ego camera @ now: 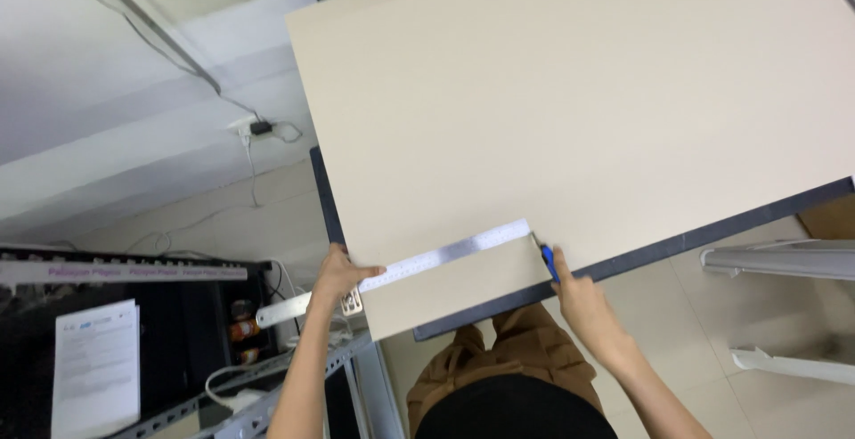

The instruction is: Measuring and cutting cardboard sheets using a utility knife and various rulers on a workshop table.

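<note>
At the nine o'clock side of the view, a black shelf unit [134,332] stood beside the bench [677,245], with a white printed sheet [96,363] lying on it and cables trailing across the floor beyond. None of that touched the work.

The left hand [343,277] lay nearly flat, fingers spread and pressing down on the steel ruler [427,261] where it crossed the left edge of the beige board [579,101]. The ruler ran from about eight o'clock, overhanging past the board's edge into open air, toward two o'clock, ending near the board's front edge. The board itself lay large and slightly skewed on the dark bench, its near corner jutting past the bench's edge.

At the ruler's far tip, the right hand [577,301] was closed around a blue-handled knife [546,261], its point set against the ruler's end.

The main risk seemed to be the ruler pivoting: it was pinned only at one end, so sideways pressure from the blade could swing the free end and spoil the line. A blade riding up over the thin steel could also run toward the left fingers [370,272]. Because the board's corner overhung unsupported, downward force there might flex or shift it. The overhanging ruler end, if bumped, would likely jolt everything.
</note>
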